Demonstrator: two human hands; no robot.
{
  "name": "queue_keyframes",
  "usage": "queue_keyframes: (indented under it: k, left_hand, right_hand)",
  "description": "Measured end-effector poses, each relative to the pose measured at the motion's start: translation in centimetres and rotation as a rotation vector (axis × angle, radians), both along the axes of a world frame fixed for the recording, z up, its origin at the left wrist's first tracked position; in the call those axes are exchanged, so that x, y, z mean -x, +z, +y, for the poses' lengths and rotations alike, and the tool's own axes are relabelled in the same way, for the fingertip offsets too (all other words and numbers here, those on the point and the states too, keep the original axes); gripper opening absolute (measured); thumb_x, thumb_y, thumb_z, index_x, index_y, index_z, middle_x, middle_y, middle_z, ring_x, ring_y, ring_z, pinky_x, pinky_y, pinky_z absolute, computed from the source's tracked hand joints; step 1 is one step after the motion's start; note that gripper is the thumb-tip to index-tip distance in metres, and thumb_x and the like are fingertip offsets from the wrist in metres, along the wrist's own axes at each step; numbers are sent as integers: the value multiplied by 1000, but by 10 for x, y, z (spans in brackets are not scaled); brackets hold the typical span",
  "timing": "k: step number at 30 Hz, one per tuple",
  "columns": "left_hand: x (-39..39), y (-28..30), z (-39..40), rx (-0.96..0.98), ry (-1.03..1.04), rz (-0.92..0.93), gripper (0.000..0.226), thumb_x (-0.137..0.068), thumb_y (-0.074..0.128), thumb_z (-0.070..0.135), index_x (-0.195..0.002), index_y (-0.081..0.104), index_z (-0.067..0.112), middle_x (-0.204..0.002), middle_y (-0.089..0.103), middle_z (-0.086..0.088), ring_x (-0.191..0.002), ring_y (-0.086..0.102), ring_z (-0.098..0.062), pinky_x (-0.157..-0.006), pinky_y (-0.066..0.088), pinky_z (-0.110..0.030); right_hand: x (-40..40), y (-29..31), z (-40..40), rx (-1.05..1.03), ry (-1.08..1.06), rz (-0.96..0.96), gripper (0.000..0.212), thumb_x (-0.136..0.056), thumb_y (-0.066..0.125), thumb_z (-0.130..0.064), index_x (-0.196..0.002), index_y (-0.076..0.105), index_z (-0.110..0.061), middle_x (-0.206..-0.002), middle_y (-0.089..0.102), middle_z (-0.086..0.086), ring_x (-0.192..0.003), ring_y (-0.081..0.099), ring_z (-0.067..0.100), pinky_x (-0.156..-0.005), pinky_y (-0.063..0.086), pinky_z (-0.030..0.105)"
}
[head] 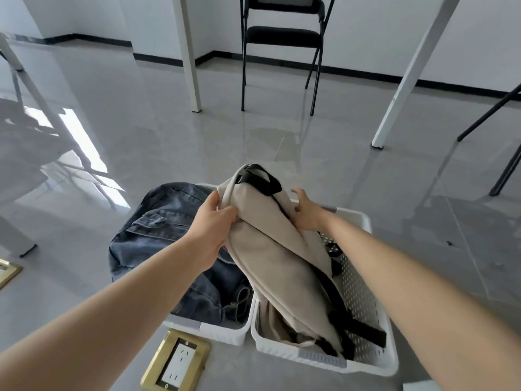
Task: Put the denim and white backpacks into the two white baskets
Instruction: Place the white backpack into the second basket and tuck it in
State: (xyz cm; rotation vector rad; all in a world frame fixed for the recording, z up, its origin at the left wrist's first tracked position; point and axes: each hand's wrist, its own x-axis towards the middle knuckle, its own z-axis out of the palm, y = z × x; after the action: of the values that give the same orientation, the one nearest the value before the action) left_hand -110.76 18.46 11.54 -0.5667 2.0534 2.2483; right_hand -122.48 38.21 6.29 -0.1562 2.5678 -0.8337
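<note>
Two white baskets stand side by side on the floor. The denim backpack (158, 235) lies in the left basket (220, 333) and bulges over its left rim. The white backpack (270, 249), off-white with black straps, leans tilted in the right basket (363, 292), its lower end down inside and its top raised above the far rim. My left hand (212, 224) grips the fabric on its upper left side. My right hand (306, 211) presses against its upper right side, with the fingers hidden behind the bag.
A brass floor socket (176, 362) sits just in front of the left basket, and another (8, 272) is at the far left. White table legs (191, 52) and a black folding chair (282, 38) stand farther back on the grey tiled floor.
</note>
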Motion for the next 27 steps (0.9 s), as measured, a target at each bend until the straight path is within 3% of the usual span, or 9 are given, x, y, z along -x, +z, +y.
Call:
queue_keyframes:
  k: [2, 5, 7, 10, 14, 17, 21, 24, 27]
  left_hand:
    - [-2, -1, 1, 0, 37, -9, 45, -78, 41, -4, -102, 64, 27, -93, 62, -5, -83, 56, -23, -71, 48, -39]
    - [-6, 0, 4, -16, 114, -22, 37, -77, 41, -4, -92, 62, 21, -84, 60, -4, -79, 54, -24, -66, 48, -35]
    - [-6, 3, 11, -25, 157, -2, 30, -76, 42, -3, -88, 60, 17, -82, 58, -6, -78, 53, -23, -65, 47, -35]
    - [-5, 14, 32, -10, 156, 71, 32, -76, 45, 1, -97, 60, 21, -97, 65, -15, -83, 59, -24, -71, 51, -36]
    - [-11, 27, 67, 83, -2, 218, 43, -82, 49, 2, -121, 55, 20, -111, 65, -1, -92, 62, -12, -82, 52, -28]
    - [-13, 31, 88, 190, -90, 301, 30, -79, 50, 1, -108, 53, 8, -92, 56, -4, -78, 51, -14, -71, 48, -31]
    - [-23, 37, 108, 349, -234, 366, 18, -77, 56, 1, -94, 50, 0, -78, 48, -2, -68, 42, -13, -57, 36, -19]
    - [-35, 39, 123, 464, -368, 358, 23, -73, 60, 9, -93, 50, 7, -78, 48, 5, -67, 41, -14, -55, 34, -21]
    - [-48, 31, 132, 532, -406, 327, 61, -72, 64, 14, -128, 41, 22, -107, 53, 5, -91, 53, -19, -65, 39, -24]
  right_hand:
    - [-10, 4, 8, -17, -39, 161, 57, -84, 59, -22, -135, 34, -16, -120, 61, 12, -112, 57, 32, -86, 45, 34]
    - [-28, 14, 30, 86, -201, 394, 33, -86, 58, -24, -116, 46, -16, -103, 60, 2, -93, 58, 24, -69, 42, 30]
    - [-45, 16, 49, -209, -42, 283, 30, -88, 55, -28, -114, 47, -17, -103, 56, -2, -100, 58, 26, -72, 42, 28]
    - [-59, 13, 70, -683, 229, -82, 64, -85, 60, -44, -137, 45, -11, -137, 52, 4, -130, 48, 29, -104, 42, 33]
    - [-43, 76, 47, 147, -215, 200, 26, -95, 49, -32, -97, 63, -10, -99, 62, 16, -99, 64, 35, -82, 49, 38]
    - [-43, 131, 14, 440, -278, 60, 44, -94, 42, -48, -99, 64, -10, -86, 59, 9, -79, 63, 26, -73, 54, 34]
    - [-36, 166, -1, 106, -213, -58, 41, -77, 60, -56, -90, 61, -17, -82, 64, 4, -75, 63, 24, -83, 53, 39]
    - [-43, 165, 6, -229, -102, -57, 28, -73, 67, -37, -84, 60, -12, -83, 65, 8, -68, 61, 25, -65, 50, 29]
    - [-50, 161, 16, -313, -140, 24, 23, -77, 64, -29, -88, 57, -10, -85, 60, 8, -63, 55, 21, -50, 38, 22]
